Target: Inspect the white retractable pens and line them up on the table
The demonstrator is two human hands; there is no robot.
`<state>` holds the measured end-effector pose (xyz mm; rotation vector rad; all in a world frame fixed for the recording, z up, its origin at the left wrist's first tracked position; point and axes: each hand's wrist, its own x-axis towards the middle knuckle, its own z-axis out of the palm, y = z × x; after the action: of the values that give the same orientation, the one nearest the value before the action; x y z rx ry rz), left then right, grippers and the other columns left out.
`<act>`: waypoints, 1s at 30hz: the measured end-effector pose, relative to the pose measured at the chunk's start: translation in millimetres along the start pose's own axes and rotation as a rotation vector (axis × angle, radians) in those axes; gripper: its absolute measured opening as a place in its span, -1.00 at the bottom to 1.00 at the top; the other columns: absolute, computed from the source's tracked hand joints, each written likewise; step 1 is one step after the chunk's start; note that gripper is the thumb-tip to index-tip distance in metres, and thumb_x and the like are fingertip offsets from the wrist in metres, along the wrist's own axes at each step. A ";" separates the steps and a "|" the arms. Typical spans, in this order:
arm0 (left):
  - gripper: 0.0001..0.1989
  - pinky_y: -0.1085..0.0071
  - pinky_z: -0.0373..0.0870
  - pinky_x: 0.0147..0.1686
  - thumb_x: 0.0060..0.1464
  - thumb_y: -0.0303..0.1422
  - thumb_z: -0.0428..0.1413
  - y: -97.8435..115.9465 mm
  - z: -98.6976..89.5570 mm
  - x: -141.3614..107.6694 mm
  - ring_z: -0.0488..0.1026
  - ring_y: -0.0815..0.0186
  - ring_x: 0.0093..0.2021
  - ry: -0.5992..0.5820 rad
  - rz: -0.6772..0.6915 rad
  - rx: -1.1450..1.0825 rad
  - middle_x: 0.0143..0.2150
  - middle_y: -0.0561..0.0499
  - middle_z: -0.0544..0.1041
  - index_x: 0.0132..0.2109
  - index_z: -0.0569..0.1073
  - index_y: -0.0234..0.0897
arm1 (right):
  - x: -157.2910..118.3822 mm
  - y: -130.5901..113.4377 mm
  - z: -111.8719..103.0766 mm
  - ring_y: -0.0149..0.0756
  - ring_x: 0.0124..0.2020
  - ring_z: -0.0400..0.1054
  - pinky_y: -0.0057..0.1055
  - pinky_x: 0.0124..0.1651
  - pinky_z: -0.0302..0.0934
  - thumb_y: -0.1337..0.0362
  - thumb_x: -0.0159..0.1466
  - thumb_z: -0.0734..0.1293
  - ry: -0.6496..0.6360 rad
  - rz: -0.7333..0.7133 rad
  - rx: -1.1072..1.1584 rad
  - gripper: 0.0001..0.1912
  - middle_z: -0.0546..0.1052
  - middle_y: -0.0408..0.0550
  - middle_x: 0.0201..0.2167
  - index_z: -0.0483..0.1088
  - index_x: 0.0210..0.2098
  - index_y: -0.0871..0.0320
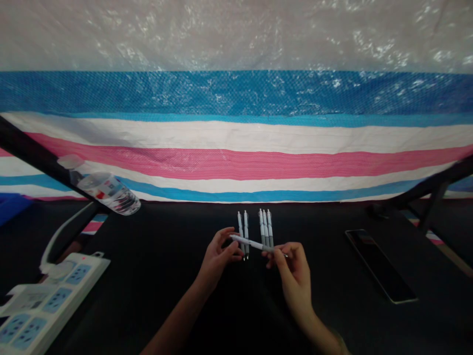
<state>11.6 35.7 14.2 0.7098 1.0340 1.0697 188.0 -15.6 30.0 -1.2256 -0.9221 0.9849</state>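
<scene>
My left hand (218, 256) and my right hand (291, 271) meet over a black table (166, 246). A white retractable pen (253, 242) lies crosswise between them. My right fingertips pinch it near one end, and its other end sits between my left thumb and fingers. Just beyond, several similar white pens lie side by side, tips toward me: a pair (243, 234) partly behind the held pen and a group of 3 (266, 228). Their lower parts are partly hidden by the held pen and my fingers.
A black smartphone (380, 266) lies to the right. A white power strip (48, 301) with blue sockets sits at the front left, and a plastic water bottle (105, 190) lies tilted at the back left. A striped tarp (236, 162) hangs behind the table.
</scene>
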 end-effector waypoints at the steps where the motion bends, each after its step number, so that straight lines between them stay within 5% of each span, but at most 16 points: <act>1: -0.52 0.45 0.51 -0.41 -0.08 -0.25 0.35 -0.1 -0.4 0.4 0.55 0.35 -0.40 0.000 -0.011 -0.031 -0.12 -0.09 0.55 -0.01 0.45 -0.27 | -1.7 1.2 3.0 -0.31 -0.41 0.45 -0.42 -0.39 0.30 0.10 0.29 0.36 -0.050 0.066 0.042 -0.72 0.48 -0.16 -0.42 0.18 -0.34 0.06; 5: -0.61 0.55 0.47 -0.37 -0.15 -0.30 0.41 -1.3 -5.1 3.1 0.51 0.40 -0.39 0.016 0.007 -0.177 -0.36 0.02 0.57 -0.16 0.52 -0.30 | -8.9 9.0 11.8 -0.30 -0.44 0.47 -0.49 -0.50 0.27 0.06 0.23 0.41 -0.312 0.324 0.168 -0.67 0.48 -0.17 -0.47 0.20 -0.34 0.09; 12: -0.64 0.53 0.48 -0.30 -0.17 -0.32 0.44 -4.9 -9.0 6.4 0.54 0.37 -0.33 -0.030 -0.030 -0.263 -0.35 -0.01 0.61 -0.19 0.58 -0.32 | -16.6 18.9 15.8 -0.37 -0.61 0.43 -0.54 -0.62 0.21 -0.04 0.19 0.40 -0.643 0.735 0.413 -0.47 0.50 -0.16 -0.46 0.29 -0.01 0.16; 20: -0.64 0.46 0.51 -0.35 -0.20 -0.31 0.46 -3.9 -4.7 2.9 0.59 0.30 -0.41 -0.064 -0.097 -0.257 -0.39 -0.06 0.65 -0.26 0.55 -0.34 | -19.3 31.6 13.7 -0.59 -0.83 -0.09 -0.61 -0.77 -0.25 -0.18 0.15 0.38 -0.729 0.888 0.483 -0.50 0.23 -0.36 -0.76 0.31 -0.37 0.16; 30: -0.65 0.49 0.50 -0.40 -0.26 -0.31 0.47 -5.6 -2.0 1.8 0.58 0.33 -0.45 -0.033 -0.041 -0.223 -0.44 -0.04 0.66 -0.37 0.49 -0.33 | -22.2 34.2 17.3 -0.63 -0.76 -0.23 -0.58 -0.72 -0.35 -0.34 0.01 0.38 -0.609 0.788 0.258 -0.36 0.05 -0.44 -0.75 0.20 -0.49 0.11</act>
<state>12.0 35.4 8.1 0.5222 0.8816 1.1136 161.3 -28.9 -2.7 -1.0859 -0.7188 2.1191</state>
